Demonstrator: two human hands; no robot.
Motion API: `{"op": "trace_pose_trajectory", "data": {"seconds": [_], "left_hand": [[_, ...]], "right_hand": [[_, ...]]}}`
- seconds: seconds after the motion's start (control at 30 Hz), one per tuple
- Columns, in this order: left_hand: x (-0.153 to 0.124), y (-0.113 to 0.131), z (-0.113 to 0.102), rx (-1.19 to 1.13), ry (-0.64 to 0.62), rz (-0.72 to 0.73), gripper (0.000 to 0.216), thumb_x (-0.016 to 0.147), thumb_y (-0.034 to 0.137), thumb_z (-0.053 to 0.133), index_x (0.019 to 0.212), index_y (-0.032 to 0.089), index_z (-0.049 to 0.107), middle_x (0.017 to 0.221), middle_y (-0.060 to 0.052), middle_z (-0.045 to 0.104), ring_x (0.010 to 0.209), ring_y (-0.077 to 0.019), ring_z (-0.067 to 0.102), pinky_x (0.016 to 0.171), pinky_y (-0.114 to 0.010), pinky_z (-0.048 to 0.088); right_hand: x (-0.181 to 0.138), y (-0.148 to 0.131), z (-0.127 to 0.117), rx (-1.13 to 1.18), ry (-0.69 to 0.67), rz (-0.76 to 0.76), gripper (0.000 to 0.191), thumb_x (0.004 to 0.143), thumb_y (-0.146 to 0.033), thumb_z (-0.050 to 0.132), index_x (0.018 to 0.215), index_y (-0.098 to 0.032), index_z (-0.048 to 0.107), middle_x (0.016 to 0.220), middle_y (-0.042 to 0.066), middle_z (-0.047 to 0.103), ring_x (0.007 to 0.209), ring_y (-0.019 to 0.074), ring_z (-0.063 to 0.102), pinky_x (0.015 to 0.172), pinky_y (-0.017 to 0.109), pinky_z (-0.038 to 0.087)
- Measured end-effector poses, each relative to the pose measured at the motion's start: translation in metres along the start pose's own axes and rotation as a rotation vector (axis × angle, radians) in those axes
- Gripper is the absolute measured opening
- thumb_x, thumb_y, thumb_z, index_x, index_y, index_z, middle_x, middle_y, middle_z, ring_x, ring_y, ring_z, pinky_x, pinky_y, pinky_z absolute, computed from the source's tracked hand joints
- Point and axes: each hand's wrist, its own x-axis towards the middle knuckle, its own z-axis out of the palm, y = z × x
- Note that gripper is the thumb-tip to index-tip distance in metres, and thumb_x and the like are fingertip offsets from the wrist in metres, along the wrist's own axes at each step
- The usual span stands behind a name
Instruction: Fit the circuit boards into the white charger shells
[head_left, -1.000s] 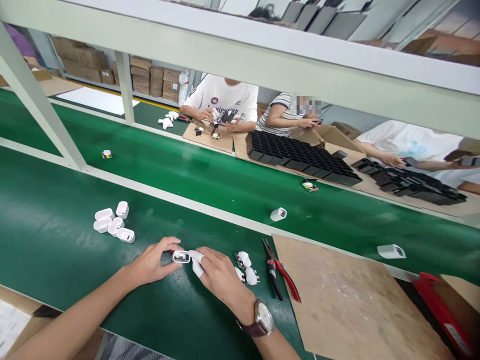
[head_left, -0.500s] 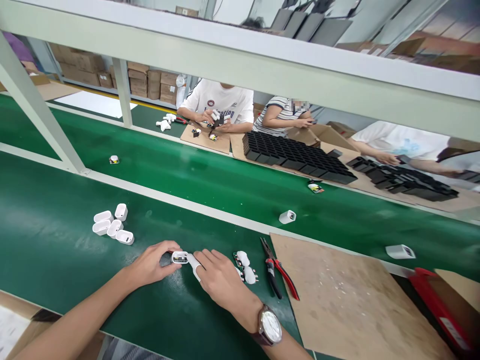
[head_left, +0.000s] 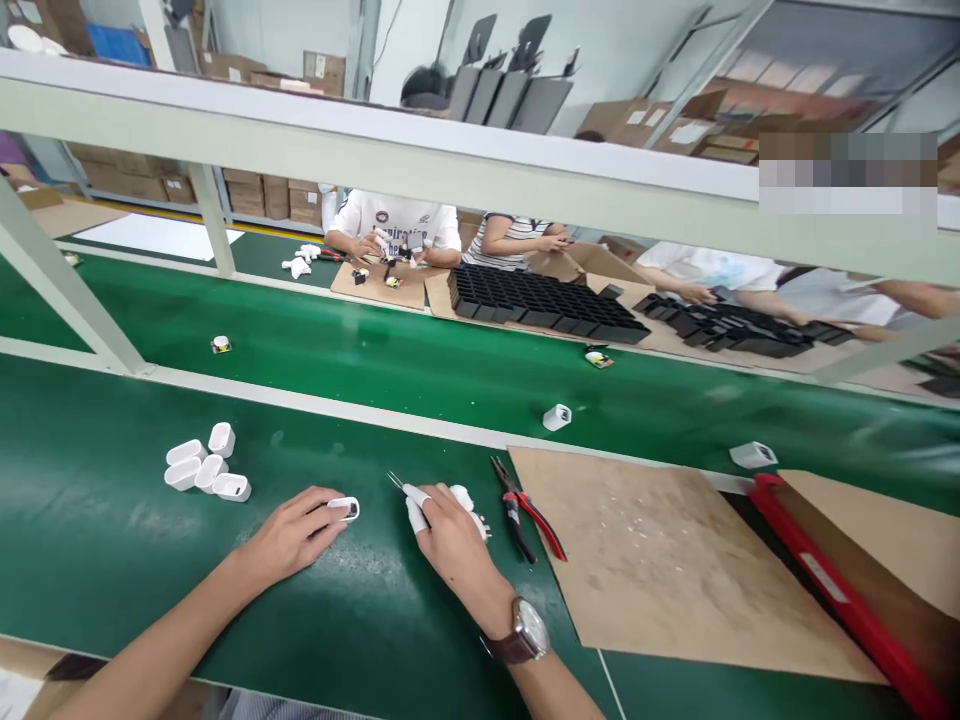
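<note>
My left hand (head_left: 296,530) grips a small white plastic housing (head_left: 346,506) between thumb and fingers, its open end facing up and right with something dark inside. To its right, my right hand (head_left: 454,540) pinches a pair of thin metal tweezers (head_left: 395,481), tips pointing left and apart from the housing. White finger covers (head_left: 417,508) sit on two of its fingertips. Partly behind that hand lie circuit boards with white parts (head_left: 466,503). Several more white housings (head_left: 202,468) stand in a group at the left.
Red-and-black pliers (head_left: 525,510) lie beside a cardboard sheet (head_left: 645,560), with a red-edged object (head_left: 832,570) at far right. Past a pale rail (head_left: 337,408), a green belt (head_left: 337,350) carries scattered housings and boards. Co-workers sit opposite near black trays (head_left: 547,305). A beam (head_left: 450,170) crosses above.
My right hand has drawn away from the housing to the right, and the tweezers now show. The housing is turned in my left hand. The whole view has shifted.
</note>
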Motion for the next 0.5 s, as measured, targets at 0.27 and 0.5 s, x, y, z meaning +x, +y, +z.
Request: {"op": "trace_pose_trajectory", "data": {"seconds": [0.27,0.5], "left_hand": [[0.006,0.009,-0.006,0.089,-0.084,-0.035,0.014,0.104,0.014,0.055,0.111,0.023,0.064,0.113,-0.009,0.069,0.095,-0.0192,0.070,0.081,-0.030,0.056],[0.102,-0.053,-0.047,0.238,-0.143,-0.288,0.009,0.097,0.023,0.060,0.105,0.024,0.064,0.109,-0.006,0.073,0.101,-0.0215,0.071,0.092,-0.033,0.056]], "right_hand": [[0.001,0.015,0.002,-0.086,-0.034,0.074,0.038,0.084,0.002,0.053,0.111,-0.018,0.071,0.114,0.008,0.073,0.102,0.0218,0.066,0.094,0.032,0.055],[0.006,0.128,-0.011,-0.189,0.098,0.226,0.033,0.073,0.002,0.045,0.084,-0.014,0.072,0.087,0.016,0.073,0.084,0.0297,0.069,0.081,0.044,0.058]]}}
